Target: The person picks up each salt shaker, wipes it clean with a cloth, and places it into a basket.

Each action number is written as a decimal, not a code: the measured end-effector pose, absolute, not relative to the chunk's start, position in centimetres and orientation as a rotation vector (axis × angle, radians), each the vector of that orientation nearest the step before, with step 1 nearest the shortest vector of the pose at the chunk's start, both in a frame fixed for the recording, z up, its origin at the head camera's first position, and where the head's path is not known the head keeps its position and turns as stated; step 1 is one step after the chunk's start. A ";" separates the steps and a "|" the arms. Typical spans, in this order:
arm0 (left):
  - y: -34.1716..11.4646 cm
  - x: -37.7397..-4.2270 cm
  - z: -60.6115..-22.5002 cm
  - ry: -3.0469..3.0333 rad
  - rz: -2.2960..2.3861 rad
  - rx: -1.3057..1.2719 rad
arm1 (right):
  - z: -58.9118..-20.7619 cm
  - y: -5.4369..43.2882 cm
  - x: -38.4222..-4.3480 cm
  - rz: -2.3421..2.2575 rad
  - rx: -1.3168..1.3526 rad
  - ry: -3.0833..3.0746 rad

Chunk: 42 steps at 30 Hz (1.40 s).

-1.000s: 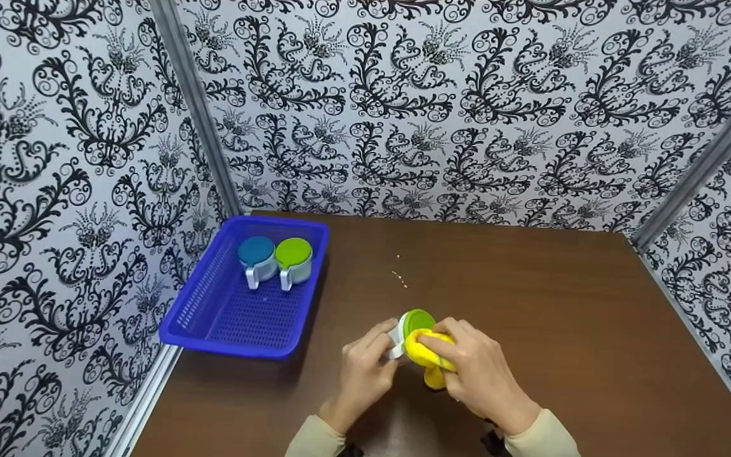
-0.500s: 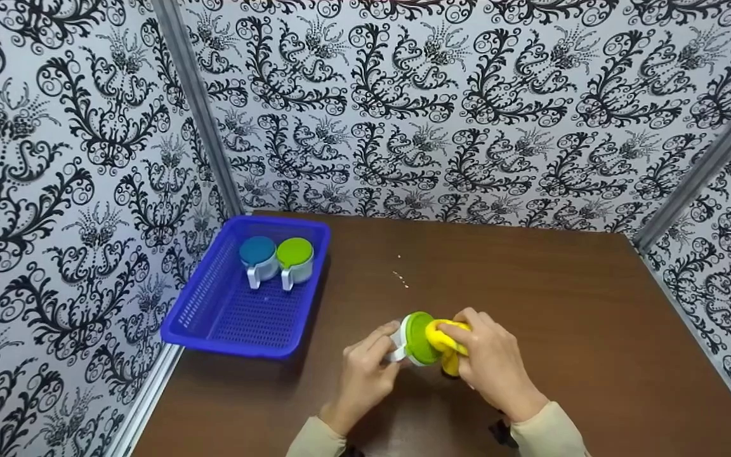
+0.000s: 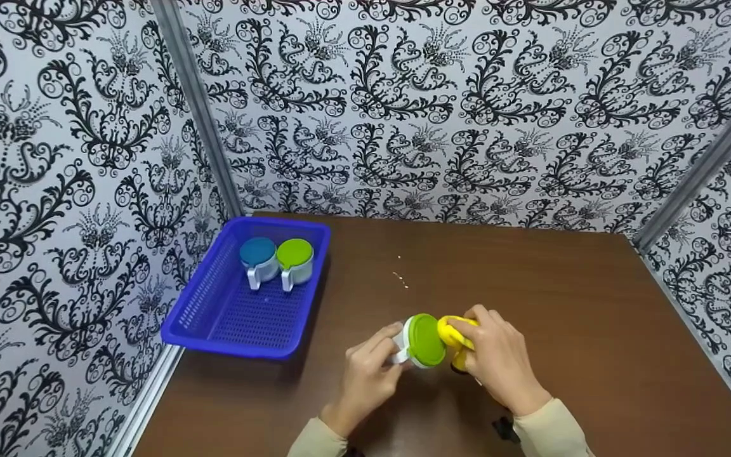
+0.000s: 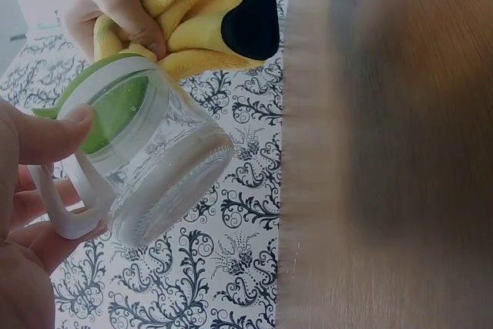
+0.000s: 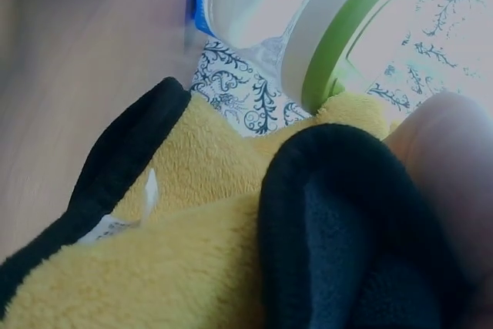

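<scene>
My left hand (image 3: pixel 368 365) grips the white handle of a clear jar (image 4: pixel 173 167) with a green lid (image 3: pixel 427 341). The jar is held tilted above the table, its lid turned toward the right hand. My right hand (image 3: pixel 502 355) pinches a bunched yellow cloth (image 3: pixel 456 333) with black edging at the lid's right edge. In the left wrist view the cloth (image 4: pixel 200 25) hangs in folds behind the jar, with a small white label. The right wrist view has the cloth (image 5: pixel 185 260) filling the lower part, close to the green lid rim (image 5: pixel 339 44).
A blue plastic basket (image 3: pixel 175 333) stands at the left of the brown table (image 3: pixel 549 285). Inside it are a blue-lidded jar (image 3: pixel 257 254) and a green-lidded jar (image 3: pixel 295 255), both with white handles. Small pale crumbs (image 3: pixel 400 278) lie mid-table. Patterned walls (image 3: pixel 435 127) border the back and sides.
My right hand has drawn the cloth rightward, from across the green lid to its right edge, uncovering the lid. The left hand and jar have shifted slightly right, the lid facing up more.
</scene>
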<state>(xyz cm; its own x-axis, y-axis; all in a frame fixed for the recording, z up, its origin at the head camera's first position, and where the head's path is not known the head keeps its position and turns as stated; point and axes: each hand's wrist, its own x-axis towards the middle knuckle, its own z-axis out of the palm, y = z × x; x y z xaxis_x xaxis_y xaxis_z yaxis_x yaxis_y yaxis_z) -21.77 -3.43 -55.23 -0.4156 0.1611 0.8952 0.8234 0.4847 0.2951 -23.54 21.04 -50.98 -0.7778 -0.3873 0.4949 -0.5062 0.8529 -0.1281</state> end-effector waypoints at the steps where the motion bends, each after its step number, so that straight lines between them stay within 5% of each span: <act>1: -3.4 -21.8 -55.2 -1.865 -0.967 -0.825 | -50.9 21.0 -23.5 0.356 0.664 -2.560; 24: -3.3 -21.7 -55.2 -1.889 -0.883 -0.831 | -49.1 17.9 -21.2 0.451 0.932 -2.338; 42: -3.5 -21.4 -55.6 -1.835 -0.842 -0.827 | -50.1 18.8 -22.3 0.421 0.817 -2.413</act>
<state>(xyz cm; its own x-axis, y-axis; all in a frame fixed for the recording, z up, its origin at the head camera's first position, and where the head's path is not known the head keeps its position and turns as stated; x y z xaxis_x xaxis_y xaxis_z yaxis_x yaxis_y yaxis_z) -21.37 -3.49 -55.63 -0.3480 0.1853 0.9190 0.8177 0.5395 0.2008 -22.34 18.83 -50.07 -0.6626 -0.4599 0.5911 -0.6327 0.7660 -0.1133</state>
